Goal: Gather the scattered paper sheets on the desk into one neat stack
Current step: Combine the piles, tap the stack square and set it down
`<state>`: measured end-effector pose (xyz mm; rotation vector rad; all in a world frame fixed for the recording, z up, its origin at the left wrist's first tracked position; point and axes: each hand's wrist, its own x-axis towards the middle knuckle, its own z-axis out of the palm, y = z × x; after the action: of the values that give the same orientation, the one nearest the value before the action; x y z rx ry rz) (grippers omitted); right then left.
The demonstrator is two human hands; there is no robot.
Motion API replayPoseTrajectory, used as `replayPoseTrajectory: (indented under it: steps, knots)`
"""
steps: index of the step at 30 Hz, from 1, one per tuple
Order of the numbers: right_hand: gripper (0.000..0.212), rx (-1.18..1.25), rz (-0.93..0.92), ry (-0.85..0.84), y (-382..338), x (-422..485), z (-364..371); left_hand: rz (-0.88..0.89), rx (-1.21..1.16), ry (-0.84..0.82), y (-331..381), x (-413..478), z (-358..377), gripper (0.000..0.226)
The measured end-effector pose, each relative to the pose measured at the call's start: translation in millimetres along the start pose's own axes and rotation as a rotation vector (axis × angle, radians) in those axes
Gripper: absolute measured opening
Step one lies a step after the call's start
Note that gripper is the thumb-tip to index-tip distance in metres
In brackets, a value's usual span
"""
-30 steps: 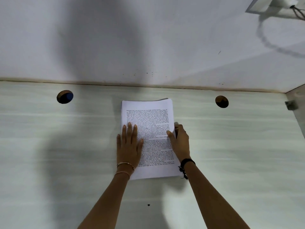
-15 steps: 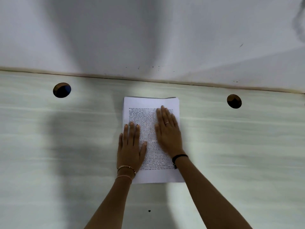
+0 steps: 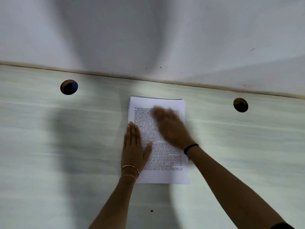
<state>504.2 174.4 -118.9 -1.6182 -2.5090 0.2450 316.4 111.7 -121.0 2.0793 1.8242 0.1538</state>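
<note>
One stack of printed paper sheets [image 3: 166,164] lies on the pale desk [image 3: 49,154], its edges nearly flush, with a thin grey edge showing at the top. My left hand [image 3: 134,147] rests flat on the stack's left edge with straight fingers. My right hand [image 3: 171,128] is spread over the upper right of the top sheet; it is blurred by motion, fingers straight. Whether it touches the paper I cannot tell.
Two round cable holes pierce the desk, one at the left [image 3: 69,86] and one at the right [image 3: 240,104]. A white wall [image 3: 148,30] rises directly behind the desk's far edge.
My right hand left the stack's right edge, came flat onto the top sheet, and is now sweeping across its upper part. My left hand stayed pressed on the left side.
</note>
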Motion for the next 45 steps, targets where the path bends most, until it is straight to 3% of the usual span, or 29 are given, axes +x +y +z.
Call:
replayPoseTrajectory:
  steps: [2, 6, 11, 15, 22, 29, 37, 41, 45]
  knots:
    - [0.054, 0.044, -0.205, -0.125, -10.8, -3.4, 3.8, -0.029, -0.011, 0.011, -0.3, 0.5, 1.3, 0.09]
    - [0.052, 0.022, -0.261, -0.157, -9.3, 38.5, 5.9, -0.015, -0.018, 0.021, -0.8, -0.5, 4.4, 0.096]
    - [0.052, 0.022, -0.102, -0.134, -12.2, 90.5, 9.7, -0.032, -0.017, 0.035, 0.6, 0.5, 5.6, 0.093]
    - [0.052, -0.055, -0.02, -0.094, -17.1, 91.4, 13.1, -0.057, -0.019, 0.074, 2.5, 2.3, 5.6, 0.068]
    - [0.054, 0.183, 0.32, 0.085, -59.8, -44.7, 18.3, -0.045, -0.072, 0.103, -1.6, 2.2, 8.4, 0.059]
    - [0.056, 0.171, 0.499, 0.147, -52.1, -99.3, 15.4, -0.048, -0.085, 0.119, -2.0, 1.4, 6.5, 0.059]
    - [0.061, 0.171, 0.517, 0.14, -52.0, -100.0, 17.0, -0.102, 0.033, 0.123, 6.6, -3.1, 5.9, 0.058]
    - [0.059, 0.141, 0.51, 0.136, -51.6, -101.3, 18.5, 0.169, 0.017, 0.053, 50.8, -28.8, 23.3, 0.053]
    - [0.058, 0.153, 0.5, 0.152, -51.0, -102.2, 19.7, 0.17, 0.022, 0.036, 41.6, -31.1, 25.8, 0.054]
